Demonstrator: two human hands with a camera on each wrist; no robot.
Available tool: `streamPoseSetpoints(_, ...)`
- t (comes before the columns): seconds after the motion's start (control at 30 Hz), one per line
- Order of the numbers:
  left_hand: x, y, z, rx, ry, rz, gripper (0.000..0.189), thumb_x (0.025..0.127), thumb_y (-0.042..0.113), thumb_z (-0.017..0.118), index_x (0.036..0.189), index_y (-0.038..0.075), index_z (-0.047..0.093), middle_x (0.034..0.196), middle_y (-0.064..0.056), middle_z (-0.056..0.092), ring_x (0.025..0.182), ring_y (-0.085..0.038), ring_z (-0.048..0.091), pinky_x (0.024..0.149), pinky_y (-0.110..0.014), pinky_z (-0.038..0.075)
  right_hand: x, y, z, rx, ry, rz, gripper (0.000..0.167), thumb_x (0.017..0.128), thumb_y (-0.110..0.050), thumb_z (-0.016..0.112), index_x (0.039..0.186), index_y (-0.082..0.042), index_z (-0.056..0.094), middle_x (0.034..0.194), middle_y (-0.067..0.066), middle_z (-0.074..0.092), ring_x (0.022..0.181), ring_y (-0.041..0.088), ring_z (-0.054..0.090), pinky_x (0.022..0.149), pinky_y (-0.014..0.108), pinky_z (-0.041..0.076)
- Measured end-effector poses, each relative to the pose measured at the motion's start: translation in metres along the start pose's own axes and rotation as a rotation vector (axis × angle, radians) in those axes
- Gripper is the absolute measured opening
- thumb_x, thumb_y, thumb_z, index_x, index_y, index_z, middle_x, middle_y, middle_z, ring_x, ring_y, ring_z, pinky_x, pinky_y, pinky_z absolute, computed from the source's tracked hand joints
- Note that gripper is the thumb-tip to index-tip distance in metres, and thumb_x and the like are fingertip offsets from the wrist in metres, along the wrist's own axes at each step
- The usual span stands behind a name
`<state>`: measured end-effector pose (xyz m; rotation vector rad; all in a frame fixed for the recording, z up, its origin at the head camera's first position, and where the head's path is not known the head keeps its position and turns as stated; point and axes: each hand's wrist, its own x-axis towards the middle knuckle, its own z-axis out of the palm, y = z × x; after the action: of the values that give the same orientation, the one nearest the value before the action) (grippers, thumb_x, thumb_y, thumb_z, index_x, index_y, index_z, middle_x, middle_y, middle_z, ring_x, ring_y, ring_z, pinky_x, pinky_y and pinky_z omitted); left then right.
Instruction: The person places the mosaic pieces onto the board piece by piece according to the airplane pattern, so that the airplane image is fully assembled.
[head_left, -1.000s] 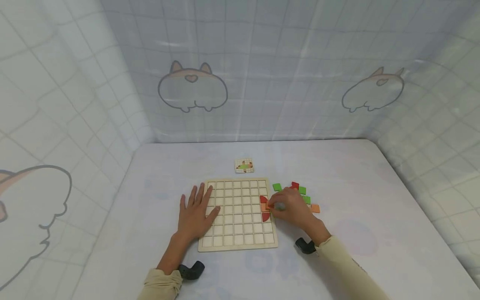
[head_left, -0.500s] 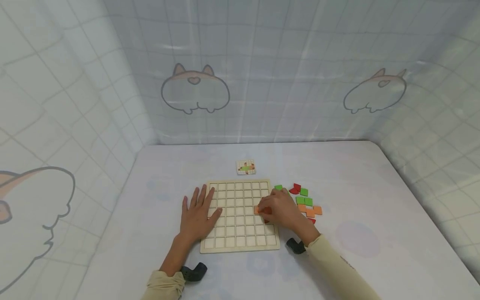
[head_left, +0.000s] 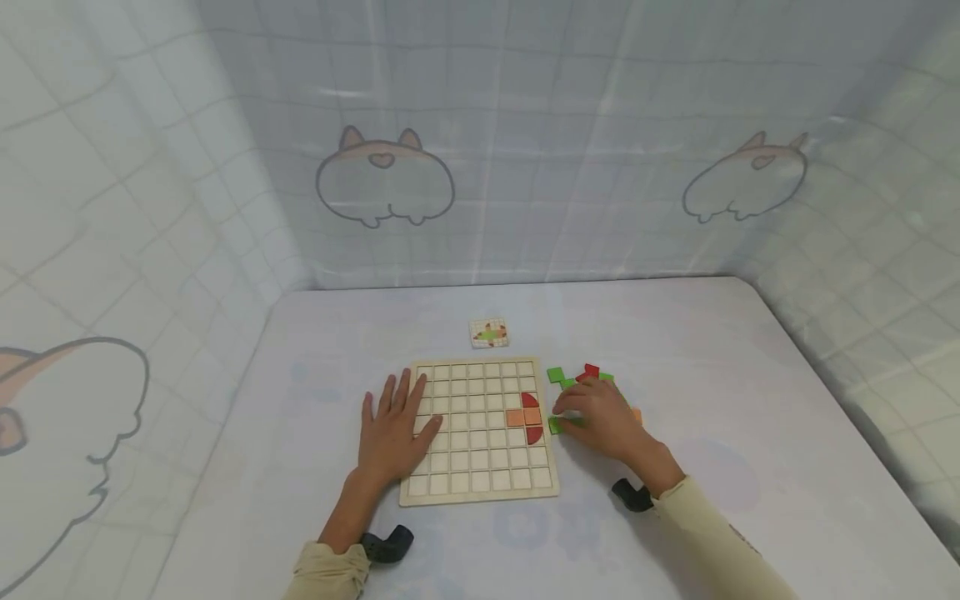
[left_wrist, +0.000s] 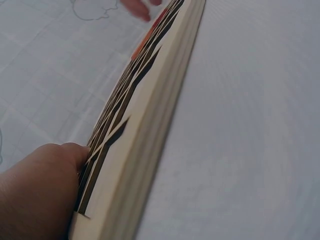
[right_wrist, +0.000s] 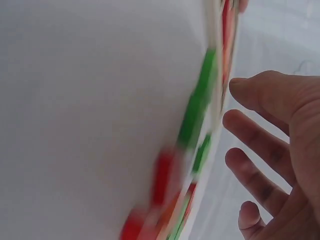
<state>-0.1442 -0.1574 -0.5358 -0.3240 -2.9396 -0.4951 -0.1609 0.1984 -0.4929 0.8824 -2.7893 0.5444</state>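
A wooden grid board [head_left: 477,486] lies on the table. My left hand [head_left: 392,440] rests spread on its left side; the left wrist view shows the thumb [left_wrist: 45,175] against the grid. Two orange square tiles [head_left: 515,418] sit side by side near the board's right edge. A red curved-edge tile [head_left: 529,400] lies above the right orange one and another red tile [head_left: 533,435] below it. My right hand [head_left: 603,423] is just right of the board, over loose tiles. In the right wrist view its fingers [right_wrist: 255,135] are apart with nothing between them.
Green tiles [head_left: 555,375], red tiles [head_left: 591,370] and an orange tile [head_left: 637,415] lie right of the board, partly hidden by my right hand. A small pattern card [head_left: 489,333] lies beyond the board. Dark wrist devices [head_left: 387,544] sit by both wrists.
My right hand put an orange tile into the cell left of the first orange one, let go, and moved right to the loose tiles. My left hand stayed in place.
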Motion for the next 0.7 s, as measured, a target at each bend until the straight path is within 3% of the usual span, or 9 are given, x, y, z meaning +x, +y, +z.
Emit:
streamPoseSetpoints(0.27,-0.001,-0.002,-0.001,-0.001,-0.012,-0.015,0.076,0.098,0.058,0.043,0.158,0.018,0.023,0.163,-0.011,0.013,0.149,-0.033,0.005,0.113,-0.061,-0.002,-0.030,0.023,-0.014,-0.071,-0.037,0.130,0.012,0.077,-0.020,0.084,0.086,-0.024,0.078,0.090,-0.010,0.068,0.088,0.015,0.054,0.075,0.035,0.040)
streamPoseSetpoints(0.5,0.000,0.001,-0.001,-0.008,0.003,-0.012,0.075,0.098,0.056,0.046,0.158,0.017,0.025,0.162,-0.012,0.016,0.148,-0.034,0.008,0.113,-0.061,-0.001,-0.040,0.029,-0.020,-0.092,0.007,0.219,0.013,0.077,-0.019,0.085,0.088,-0.017,0.077,0.096,0.000,0.067,0.086,0.021,0.057,0.072,0.037,0.049)
streamPoseSetpoints(0.7,0.000,0.002,0.000,-0.004,0.015,-0.016,0.075,0.097,0.055,0.049,0.157,0.015,0.027,0.162,-0.013,0.018,0.148,-0.035,0.010,0.113,-0.061,0.001,-0.043,0.032,-0.028,-0.078,-0.051,0.357,0.016,0.077,-0.015,0.085,0.090,-0.010,0.078,0.090,0.003,0.065,0.076,0.019,0.058,0.061,0.033,0.053)
